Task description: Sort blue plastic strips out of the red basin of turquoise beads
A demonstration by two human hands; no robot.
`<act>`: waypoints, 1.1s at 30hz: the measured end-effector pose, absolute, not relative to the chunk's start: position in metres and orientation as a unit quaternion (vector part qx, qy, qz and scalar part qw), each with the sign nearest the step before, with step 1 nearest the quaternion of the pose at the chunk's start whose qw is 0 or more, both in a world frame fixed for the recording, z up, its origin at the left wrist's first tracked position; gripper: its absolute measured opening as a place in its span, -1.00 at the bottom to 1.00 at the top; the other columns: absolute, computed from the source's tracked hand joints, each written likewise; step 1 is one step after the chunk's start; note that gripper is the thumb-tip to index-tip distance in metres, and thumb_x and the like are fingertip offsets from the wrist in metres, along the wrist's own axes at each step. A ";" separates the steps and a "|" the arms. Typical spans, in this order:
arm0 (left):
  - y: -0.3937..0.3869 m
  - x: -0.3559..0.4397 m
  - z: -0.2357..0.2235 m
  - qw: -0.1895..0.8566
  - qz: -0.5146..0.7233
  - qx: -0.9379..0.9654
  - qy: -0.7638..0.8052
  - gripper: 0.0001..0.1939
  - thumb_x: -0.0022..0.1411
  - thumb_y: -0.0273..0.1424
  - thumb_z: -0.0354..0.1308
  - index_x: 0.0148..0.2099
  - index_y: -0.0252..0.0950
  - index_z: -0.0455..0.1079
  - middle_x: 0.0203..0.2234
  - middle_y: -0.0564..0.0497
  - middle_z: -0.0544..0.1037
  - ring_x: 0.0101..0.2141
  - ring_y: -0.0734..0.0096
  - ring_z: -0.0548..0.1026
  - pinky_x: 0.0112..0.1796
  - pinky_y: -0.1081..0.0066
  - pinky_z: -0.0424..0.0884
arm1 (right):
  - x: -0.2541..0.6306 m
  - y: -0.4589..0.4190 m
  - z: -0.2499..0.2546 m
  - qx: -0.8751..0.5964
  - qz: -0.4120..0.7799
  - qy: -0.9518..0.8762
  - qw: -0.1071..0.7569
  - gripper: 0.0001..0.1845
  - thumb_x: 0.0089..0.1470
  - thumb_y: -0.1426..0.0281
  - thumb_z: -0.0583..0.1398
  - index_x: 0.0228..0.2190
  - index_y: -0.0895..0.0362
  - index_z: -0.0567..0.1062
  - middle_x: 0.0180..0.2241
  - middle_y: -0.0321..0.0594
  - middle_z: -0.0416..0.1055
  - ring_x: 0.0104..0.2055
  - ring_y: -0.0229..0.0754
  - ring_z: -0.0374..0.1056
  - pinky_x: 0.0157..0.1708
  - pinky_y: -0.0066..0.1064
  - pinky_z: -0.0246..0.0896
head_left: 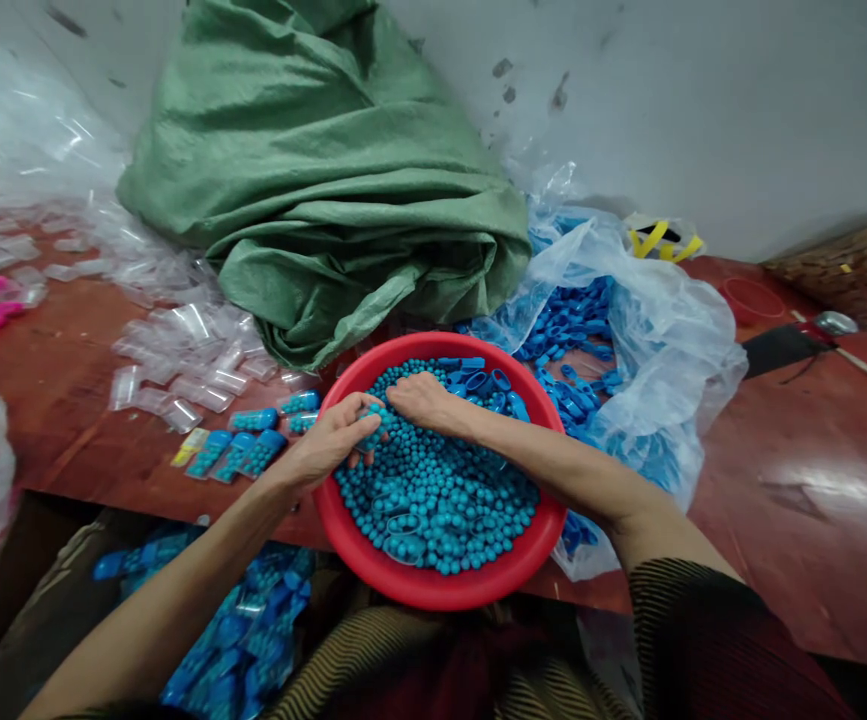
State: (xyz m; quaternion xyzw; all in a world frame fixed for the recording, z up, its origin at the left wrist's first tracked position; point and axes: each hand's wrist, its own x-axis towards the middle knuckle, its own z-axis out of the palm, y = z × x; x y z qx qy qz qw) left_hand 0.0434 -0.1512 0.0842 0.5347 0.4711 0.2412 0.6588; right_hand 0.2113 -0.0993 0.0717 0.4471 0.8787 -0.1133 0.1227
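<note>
A red basin (523, 565) full of small blue balls (440, 495) sits at the table's near edge. Both my hands are inside it, at its far left side. My left hand (332, 440) is curled round a small clear capsule filled with blue balls. My right hand (422, 398) is closed, its fingers pressed down among the balls right beside the left hand; what it holds is hidden. Several blue caps (489, 380) lie on the balls at the basin's far side.
A green woven sack (328, 170) lies behind the basin. A clear bag of blue caps (590, 340) stands to the right. Filled capsules (249, 450) and empty clear ones (193, 360) lie left. A box of finished capsules (245, 630) sits below the table.
</note>
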 end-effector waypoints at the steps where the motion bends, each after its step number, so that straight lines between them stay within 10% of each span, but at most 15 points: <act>1: -0.152 0.043 0.085 0.659 0.241 0.534 0.471 -0.56 0.09 -0.13 0.16 -0.11 -0.29 0.18 -0.46 0.08 0.44 -0.64 0.59 0.40 -0.70 0.61 0.17 | 0.211 -0.097 0.072 0.448 -0.126 0.877 0.117 -0.65 0.20 0.50 -0.06 -0.17 0.25 0.48 -0.23 0.04 0.46 -0.16 -0.04 0.39 -0.26 -0.32 0.23; 10: -0.147 0.053 0.078 0.595 0.291 0.580 0.475 -0.67 0.09 -0.24 0.15 -0.13 -0.25 0.19 -0.45 0.14 0.34 -0.61 0.60 0.33 -0.64 0.57 0.19 | 0.255 -0.109 0.084 0.439 -0.286 0.820 -0.233 -0.71 0.06 0.51 0.12 -0.16 0.18 0.52 -0.28 -0.18 0.44 -0.23 -0.23 0.34 -0.19 -0.42 0.20; 19: -0.150 0.070 0.071 0.444 0.260 0.715 0.473 -0.80 0.18 -0.32 0.05 -0.13 -0.23 0.30 -0.39 0.06 0.42 -0.34 0.37 0.38 -0.26 0.40 0.30 | 0.266 -0.141 0.095 0.437 -0.697 0.531 -0.201 -0.76 0.11 0.34 0.11 -0.15 0.13 0.34 -0.33 -0.25 0.43 -0.37 -0.27 0.45 -0.49 -0.50 0.36; 27: -0.157 0.080 0.080 0.361 0.233 0.750 0.503 -0.80 0.17 -0.35 0.05 -0.12 -0.21 0.31 -0.42 0.02 0.43 -0.35 0.29 0.42 -0.31 0.36 0.27 | 0.251 -0.150 0.095 0.478 -0.677 0.482 -0.284 -0.68 0.01 0.21 0.23 -0.42 0.11 0.20 -0.58 -0.45 0.26 -0.56 -0.32 0.35 -0.68 -0.56 0.26; 33: -0.148 0.073 0.082 0.631 0.221 0.580 0.465 -0.64 0.11 -0.18 0.12 -0.12 -0.25 0.17 -0.48 0.12 0.39 -0.64 0.58 0.33 -0.68 0.57 0.12 | 0.267 -0.146 0.088 0.496 -0.468 0.652 -0.332 -0.81 -0.01 0.44 0.18 -0.28 0.16 0.36 -0.35 -0.31 0.38 -0.35 -0.31 0.32 -0.30 -0.41 0.28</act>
